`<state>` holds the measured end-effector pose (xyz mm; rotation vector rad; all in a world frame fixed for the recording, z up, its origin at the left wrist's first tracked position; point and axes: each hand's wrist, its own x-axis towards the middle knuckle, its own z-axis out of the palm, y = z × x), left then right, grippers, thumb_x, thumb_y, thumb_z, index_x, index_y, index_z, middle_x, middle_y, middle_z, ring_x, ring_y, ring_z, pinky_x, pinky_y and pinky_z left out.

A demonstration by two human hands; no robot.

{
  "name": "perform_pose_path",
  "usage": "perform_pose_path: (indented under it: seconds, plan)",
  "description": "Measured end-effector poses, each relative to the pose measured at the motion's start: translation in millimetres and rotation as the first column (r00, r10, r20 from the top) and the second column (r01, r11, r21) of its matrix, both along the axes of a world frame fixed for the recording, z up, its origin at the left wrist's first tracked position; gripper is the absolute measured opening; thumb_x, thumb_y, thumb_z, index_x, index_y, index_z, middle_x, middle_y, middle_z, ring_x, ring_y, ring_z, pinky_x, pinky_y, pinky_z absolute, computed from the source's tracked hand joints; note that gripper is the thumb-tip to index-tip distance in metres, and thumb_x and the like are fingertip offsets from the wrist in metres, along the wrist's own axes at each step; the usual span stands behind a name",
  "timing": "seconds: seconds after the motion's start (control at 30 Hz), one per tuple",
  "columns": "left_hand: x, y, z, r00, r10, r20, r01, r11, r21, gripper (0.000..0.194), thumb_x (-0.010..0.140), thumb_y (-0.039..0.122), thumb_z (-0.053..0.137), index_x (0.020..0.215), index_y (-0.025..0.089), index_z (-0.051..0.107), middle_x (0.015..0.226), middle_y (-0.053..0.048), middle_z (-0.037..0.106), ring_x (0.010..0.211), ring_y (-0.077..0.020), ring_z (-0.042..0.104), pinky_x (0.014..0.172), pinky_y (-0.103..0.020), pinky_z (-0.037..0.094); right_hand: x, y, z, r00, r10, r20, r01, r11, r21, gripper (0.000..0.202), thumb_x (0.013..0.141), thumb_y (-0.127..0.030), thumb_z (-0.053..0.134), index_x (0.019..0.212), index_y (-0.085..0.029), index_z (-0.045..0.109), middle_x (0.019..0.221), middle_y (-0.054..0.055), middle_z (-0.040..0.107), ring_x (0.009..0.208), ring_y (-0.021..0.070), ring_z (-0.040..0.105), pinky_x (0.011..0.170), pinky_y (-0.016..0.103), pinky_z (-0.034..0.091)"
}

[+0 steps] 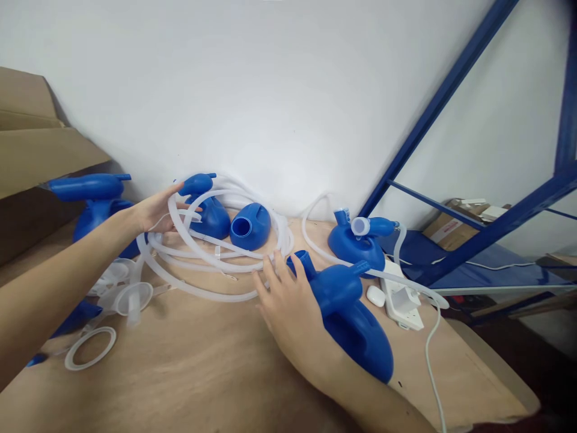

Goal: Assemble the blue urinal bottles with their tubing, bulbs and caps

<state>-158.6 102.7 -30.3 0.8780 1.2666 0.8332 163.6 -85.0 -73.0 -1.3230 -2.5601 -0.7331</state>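
My left hand [160,209] is wrapped around part of a coiled translucent hose [202,294], its thumb up and its fingers partly hidden behind the loop. A thin clear piece [189,215] shows beside those fingers. At the right side of the coil, my right hand [288,297] rests with fingers spread, the tips touching or just over the hose. A blue plastic jug [360,337] with a handle lies right beside it. Behind the coil are a blue jug with a spout piece [210,216] and an open-mouthed blue jug [252,225].
A blue jug [356,243] and a white power strip [401,297] are on the right, near a small white case [375,296]. Clear funnel-like parts [135,297] and a white ring [90,349] lie left. A cardboard box [40,150] and blue shelf frame [433,132] flank the table.
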Motion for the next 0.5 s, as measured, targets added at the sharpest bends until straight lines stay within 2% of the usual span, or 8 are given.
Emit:
perform_pose_path:
  seconds: [0.07, 0.13, 0.23, 0.33, 0.43, 0.5]
  plan:
    - [1.7, 0.5, 3.2, 1.000, -0.013, 0.013, 0.013, 1.000, -0.002, 0.077, 0.091, 0.079, 0.056, 0.105, 0.006, 0.075, 0.084, -0.013, 0.074, 0.069, -0.0231, 0.062, 0.061, -0.034, 0.055, 2.6, 6.8, 2.8, 0.995, -0.091, 0.026, 0.093, 0.990, -0.103, 0.050, 0.097, -0.025, 0.068, 0.146, -0.020, 0.063, 0.121, 0.018, 0.077, 0.111, 0.0362, 0.070, 0.085, 0.050, 0.061]
    - [2.5, 2.8, 5.5, 1.000, -0.003, 0.023, 0.003, 1.000, 0.008, 0.055, 0.094, 0.060, 0.064, 0.101, 0.007, 0.074, 0.085, -0.013, 0.074, 0.068, -0.0223, 0.064, 0.060, -0.035, 0.057, 11.8, 13.8, 10.1, 0.983, -0.179, 0.042, 0.184, 0.969, -0.164, 0.052, 0.098, -0.027, 0.068, 0.149, -0.020, 0.060, 0.107, 0.016, 0.078, 0.101, 0.0332, 0.072, 0.071, 0.041, 0.058]
    - [3.5, 9.0, 7.3, 0.998, 0.051, 0.033, -0.052, 0.998, 0.046, 0.017, 0.091, 0.027, 0.067, 0.094, 0.010, 0.070, 0.093, -0.013, 0.076, 0.075, -0.0235, 0.069, 0.064, -0.037, 0.062, 28.1, 26.0, 20.7, 0.963, -0.261, 0.065, 0.269, 0.944, -0.191, 0.052, 0.100, -0.031, 0.067, 0.150, -0.021, 0.058, 0.110, 0.016, 0.078, 0.107, 0.0323, 0.070, 0.064, 0.035, 0.052]
    - [4.6, 14.8, 7.7, 0.995, 0.091, 0.039, -0.094, 0.991, 0.095, 0.005, 0.087, 0.015, 0.069, 0.091, 0.012, 0.067, 0.102, -0.013, 0.077, 0.084, -0.0240, 0.073, 0.067, -0.037, 0.064, 42.7, 44.4, 23.9, 0.948, -0.311, 0.062, 0.317, 0.933, -0.170, 0.052, 0.100, -0.033, 0.068, 0.150, -0.020, 0.058, 0.110, 0.014, 0.078, 0.105, 0.0322, 0.071, 0.063, 0.034, 0.047]
    - [4.1, 18.6, 5.6, 0.993, 0.117, 0.033, -0.121, 0.983, 0.141, 0.007, 0.088, 0.007, 0.069, 0.090, 0.013, 0.065, 0.101, -0.009, 0.075, 0.088, -0.0211, 0.073, 0.072, -0.034, 0.064, 55.9, 69.7, 21.7, 0.960, -0.281, 0.005, 0.281, 0.956, -0.083, 0.034, 0.105, -0.032, 0.059, 0.134, -0.016, 0.067, 0.099, 0.014, 0.079, 0.093, 0.0290, 0.071, 0.066, 0.035, 0.044]
    - [2.0, 20.6, 2.1, 0.990, 0.140, 0.014, -0.140, 0.977, 0.159, 0.004, 0.093, 0.008, 0.068, 0.095, 0.012, 0.066, 0.103, -0.008, 0.073, 0.092, -0.0194, 0.072, 0.077, -0.033, 0.063, 61.3, 85.5, 18.0, 0.985, -0.164, -0.044, 0.164, 0.986, 0.002, 0.029, 0.109, -0.028, 0.050, 0.119, -0.015, 0.074, 0.094, 0.014, 0.078, 0.094, 0.0279, 0.070, 0.075, 0.037, 0.045]
